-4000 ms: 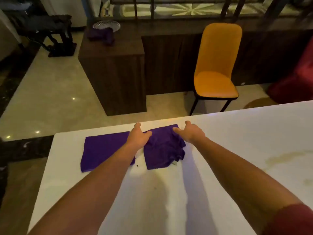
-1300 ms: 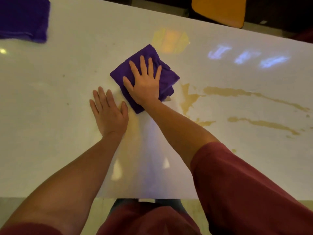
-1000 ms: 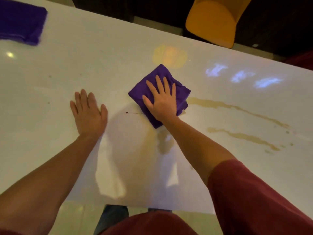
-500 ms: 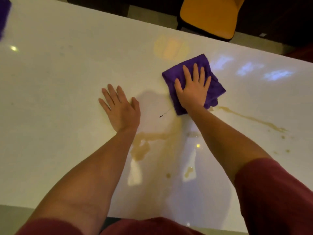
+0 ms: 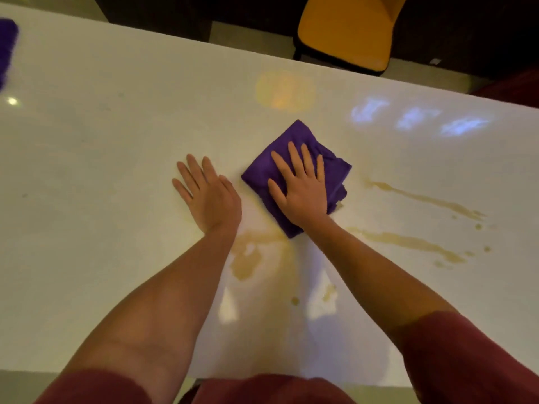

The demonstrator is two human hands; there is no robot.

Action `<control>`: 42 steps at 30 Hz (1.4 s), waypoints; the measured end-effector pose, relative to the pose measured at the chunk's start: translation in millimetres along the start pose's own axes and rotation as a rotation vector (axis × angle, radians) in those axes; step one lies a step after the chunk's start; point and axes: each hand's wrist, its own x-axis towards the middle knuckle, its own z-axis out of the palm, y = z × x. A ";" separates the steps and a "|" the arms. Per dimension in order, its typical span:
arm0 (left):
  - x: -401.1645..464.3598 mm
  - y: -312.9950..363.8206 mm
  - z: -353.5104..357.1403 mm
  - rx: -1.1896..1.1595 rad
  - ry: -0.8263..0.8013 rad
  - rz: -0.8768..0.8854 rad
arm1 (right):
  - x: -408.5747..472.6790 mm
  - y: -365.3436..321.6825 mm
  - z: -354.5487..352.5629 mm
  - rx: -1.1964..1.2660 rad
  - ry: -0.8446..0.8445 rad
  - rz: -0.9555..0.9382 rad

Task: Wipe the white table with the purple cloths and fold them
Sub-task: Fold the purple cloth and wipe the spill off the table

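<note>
A folded purple cloth (image 5: 309,141) lies on the white table (image 5: 116,141), and my right hand (image 5: 302,189) presses flat on it with fingers spread. Just left of the cloth, my left hand (image 5: 208,193) rests palm down on the bare tabletop, fingers apart, holding nothing. Brown spill streaks (image 5: 408,242) run across the table to the right of the cloth, and a smeared brown patch (image 5: 248,258) sits between my forearms. A second purple cloth (image 5: 7,51) shows partly at the far left edge of the view.
An orange chair (image 5: 347,27) stands beyond the far edge of the table. The near table edge runs just in front of my body. Light reflections show on the glossy top at the upper right.
Over the last second my right hand slid the cloth right along the table and then back nearer to me, leaving a smeared patch. My left hand stayed flat beside it.
</note>
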 end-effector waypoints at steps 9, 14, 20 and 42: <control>0.5 1.1 3.7 -0.025 -0.025 0.008 | -1.1 97.1 -26.8 -0.049 -0.013 0.278; 1.6 1.2 7.8 0.037 -0.015 0.008 | 92.3 74.7 -26.3 0.010 0.023 0.563; -2.5 3.9 9.6 0.055 0.013 0.007 | 78.9 20.9 -12.7 -0.008 -0.011 0.224; -102.0 271.7 64.5 -0.048 -0.008 -0.037 | -16.6 317.2 -66.2 0.001 0.025 0.247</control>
